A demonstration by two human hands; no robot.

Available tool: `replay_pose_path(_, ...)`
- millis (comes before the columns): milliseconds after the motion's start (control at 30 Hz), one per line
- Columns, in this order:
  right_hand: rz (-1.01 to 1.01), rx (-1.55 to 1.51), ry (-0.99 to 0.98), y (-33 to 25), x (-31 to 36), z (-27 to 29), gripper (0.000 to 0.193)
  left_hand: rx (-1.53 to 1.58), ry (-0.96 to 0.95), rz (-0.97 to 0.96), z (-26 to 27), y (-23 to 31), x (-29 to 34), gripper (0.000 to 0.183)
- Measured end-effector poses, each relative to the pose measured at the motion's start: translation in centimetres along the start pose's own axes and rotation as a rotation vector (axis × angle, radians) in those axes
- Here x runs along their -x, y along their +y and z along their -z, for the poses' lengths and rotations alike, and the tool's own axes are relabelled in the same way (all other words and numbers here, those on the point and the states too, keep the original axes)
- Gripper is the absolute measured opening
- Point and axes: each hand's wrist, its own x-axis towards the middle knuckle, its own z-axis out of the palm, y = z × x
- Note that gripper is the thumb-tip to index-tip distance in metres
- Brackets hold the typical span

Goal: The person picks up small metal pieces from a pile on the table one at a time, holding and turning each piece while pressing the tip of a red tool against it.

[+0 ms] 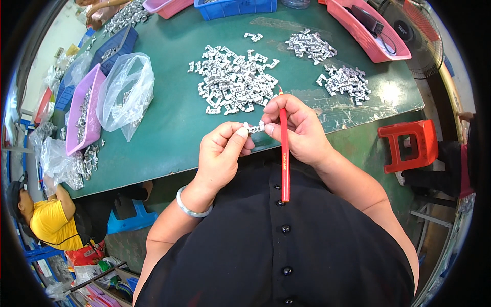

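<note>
Between my two hands, just above the near edge of the green table (169, 130), is a small white bracket-shaped part (254, 129). My left hand (225, 148) pinches its left end between thumb and fingers. At the part's right end are the thumb and fingertips of my right hand (296, 128). A red pencil (285, 158) is also tucked in that right hand, its tip pointing away from me and its blunt end toward my body. Right beyond my hands spreads a large heap of similar white parts (235, 82).
Two smaller heaps of parts (311, 46) (348, 84) lie at the right. Pink baskets (86, 110) (368, 38), a blue bin (235, 9) and a clear plastic bag (125, 92) stand around them. A red stool (409, 146) is at the right; a person in yellow (53, 217) sits at the left.
</note>
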Motion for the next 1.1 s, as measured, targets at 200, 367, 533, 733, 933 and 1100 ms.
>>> replay_pose_path(200, 0.012, -0.003, -0.008, -0.08, -0.22, 0.10, 0.021, 0.002, -0.003, 0.008, 0.13, 0.09, -0.29, 0.015)
replay_pose_path(367, 0.035, 0.004, 0.001, 0.22, -0.22, 0.08, 0.020, 0.024, -0.008, 0.008, 0.03, 0.04, -0.31, 0.015)
replay_pose_path(533, 0.021, 0.031, 0.027, 0.20, -0.36, 0.15, 0.019, 0.006, -0.021, 0.013, 0.00, 0.13, -0.34, 0.015)
replay_pose_path(733, 0.022, 0.057, 0.043, 0.21, -0.39, 0.14, 0.020, 0.014, -0.019, 0.027, 0.01, 0.13, -0.37, 0.015)
replay_pose_path(933, 0.020, 0.048, 0.053, 0.19, -0.42, 0.08, 0.019, 0.025, -0.022, 0.030, 0.08, 0.18, -0.37, 0.014)
replay_pose_path(1100, 0.029, 0.050, 0.051, 0.14, -0.48, 0.01, 0.018, 0.038, -0.030, 0.035, 0.10, 0.31, -0.43, 0.014)
